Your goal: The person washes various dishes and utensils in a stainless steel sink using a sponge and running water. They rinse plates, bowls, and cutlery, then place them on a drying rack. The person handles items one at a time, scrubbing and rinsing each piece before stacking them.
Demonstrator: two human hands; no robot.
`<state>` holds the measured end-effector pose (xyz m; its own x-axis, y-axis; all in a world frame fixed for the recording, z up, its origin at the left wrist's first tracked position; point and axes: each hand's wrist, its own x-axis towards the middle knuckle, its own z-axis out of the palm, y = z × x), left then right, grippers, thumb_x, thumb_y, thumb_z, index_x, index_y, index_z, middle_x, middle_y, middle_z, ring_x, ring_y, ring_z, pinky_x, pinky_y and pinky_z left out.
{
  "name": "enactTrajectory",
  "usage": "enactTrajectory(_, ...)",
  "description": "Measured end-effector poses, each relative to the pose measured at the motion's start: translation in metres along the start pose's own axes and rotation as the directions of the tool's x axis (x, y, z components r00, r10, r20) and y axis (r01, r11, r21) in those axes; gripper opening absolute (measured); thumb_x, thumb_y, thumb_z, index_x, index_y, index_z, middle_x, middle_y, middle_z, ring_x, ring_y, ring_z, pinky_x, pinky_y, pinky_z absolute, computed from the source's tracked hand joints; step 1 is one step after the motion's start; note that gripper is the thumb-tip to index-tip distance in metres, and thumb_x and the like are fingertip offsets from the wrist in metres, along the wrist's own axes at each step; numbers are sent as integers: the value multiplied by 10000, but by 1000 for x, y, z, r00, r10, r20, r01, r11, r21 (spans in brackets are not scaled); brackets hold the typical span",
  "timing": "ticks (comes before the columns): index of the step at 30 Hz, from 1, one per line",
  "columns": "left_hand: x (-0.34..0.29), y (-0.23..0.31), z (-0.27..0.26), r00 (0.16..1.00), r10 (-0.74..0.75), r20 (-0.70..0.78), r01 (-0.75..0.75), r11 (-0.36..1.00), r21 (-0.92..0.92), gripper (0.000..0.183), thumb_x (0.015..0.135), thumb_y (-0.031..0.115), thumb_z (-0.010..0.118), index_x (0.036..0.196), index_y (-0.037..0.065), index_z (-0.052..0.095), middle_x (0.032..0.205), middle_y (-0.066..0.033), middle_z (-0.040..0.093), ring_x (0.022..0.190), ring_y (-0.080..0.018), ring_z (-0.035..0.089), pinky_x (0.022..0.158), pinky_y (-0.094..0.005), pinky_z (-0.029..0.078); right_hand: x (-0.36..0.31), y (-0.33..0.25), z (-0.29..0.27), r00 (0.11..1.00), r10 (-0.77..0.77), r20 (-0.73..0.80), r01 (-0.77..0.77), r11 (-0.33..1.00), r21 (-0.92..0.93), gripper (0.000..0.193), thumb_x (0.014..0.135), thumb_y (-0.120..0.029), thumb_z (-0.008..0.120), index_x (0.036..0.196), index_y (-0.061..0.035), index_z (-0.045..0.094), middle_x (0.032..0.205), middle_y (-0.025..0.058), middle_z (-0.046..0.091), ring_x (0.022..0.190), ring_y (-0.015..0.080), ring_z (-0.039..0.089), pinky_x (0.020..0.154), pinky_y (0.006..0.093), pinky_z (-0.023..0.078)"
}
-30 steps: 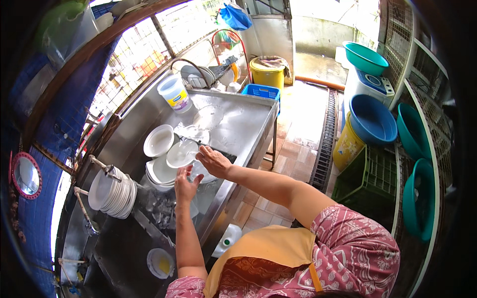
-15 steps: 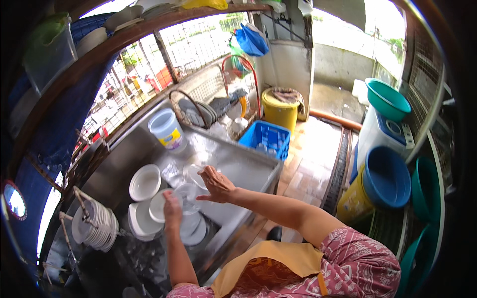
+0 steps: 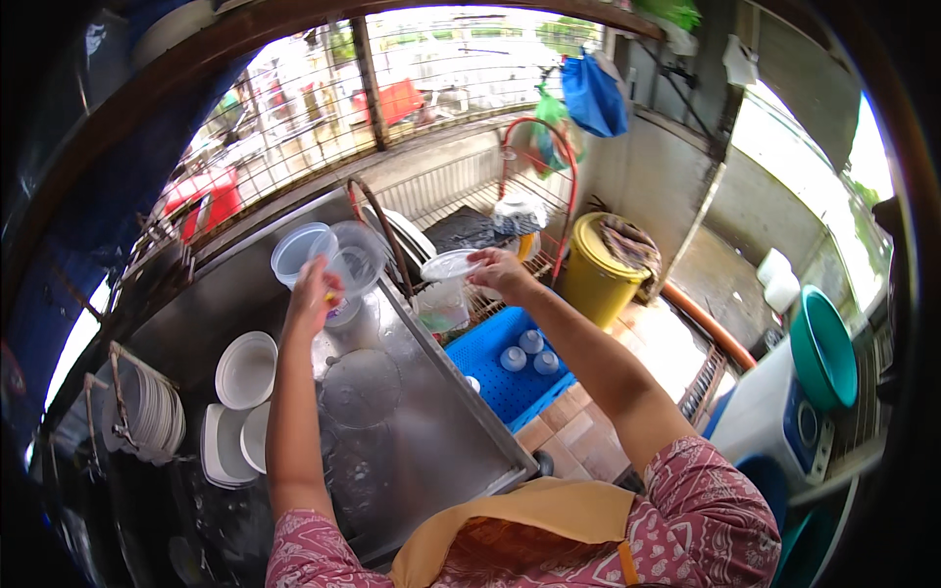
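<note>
My left hand (image 3: 312, 296) has its fingers closed on a clear round plastic container (image 3: 359, 257), tilted beside the translucent plastic bucket (image 3: 287, 257). It partly covers the bucket's rim and side. Farther right, my right hand (image 3: 504, 274) pinches the edge of a clear plastic tub (image 3: 449, 265) over the near end of the wire rack. Where the tub's lower part ends against the clear things behind it is hard to make out. White bowls (image 3: 247, 369) and white rectangular dishes (image 3: 223, 446) sit on the left of the steel sink counter (image 3: 412, 441), near my left forearm.
A stack of white plates (image 3: 147, 412) stands at far left. The wire rack (image 3: 470, 162) holds plates and a dark bag. Beyond the counter's right edge are a blue crate (image 3: 490, 402) with several small clear items and a yellow bin (image 3: 593, 265). Green (image 3: 823, 343) basins stand at right.
Both hands have moved up and away from the sink, my left toward the bucket and my right toward the rack, each carrying clear plastic. The view has shifted too.
</note>
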<state>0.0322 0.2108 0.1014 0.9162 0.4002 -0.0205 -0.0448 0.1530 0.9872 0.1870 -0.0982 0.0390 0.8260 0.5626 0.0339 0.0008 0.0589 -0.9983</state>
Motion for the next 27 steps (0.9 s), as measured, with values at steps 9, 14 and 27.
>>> enactTrajectory(9,219,13,114,990,117,-82,-72,901,428,469,798,69,479,1233,12,312,1036,-157,560,809,-202,581,546,-320,473,150,5,-148,997,-70,-16,64,964,-257,271,894,-278,576,1033,-46,594,719,9,588,553,57,512,488,192,431)
enactTrajectory(14,325,13,125,801,579,-153,-96,376,922,415,823,95,408,1216,-4,316,1184,-229,527,1037,-358,547,846,-423,450,189,26,-205,986,-159,-57,141,959,-245,292,892,-259,574,1085,-40,578,746,32,607,607,78,565,543,214,441)
enactTrajectory(27,441,-35,102,867,498,-32,222,-328,918,788,691,252,718,1332,132,276,1259,-93,394,1187,-275,377,967,-464,339,199,-19,-282,976,-218,-30,191,907,-376,303,881,-140,518,1166,-44,549,796,51,610,707,97,581,656,244,462)
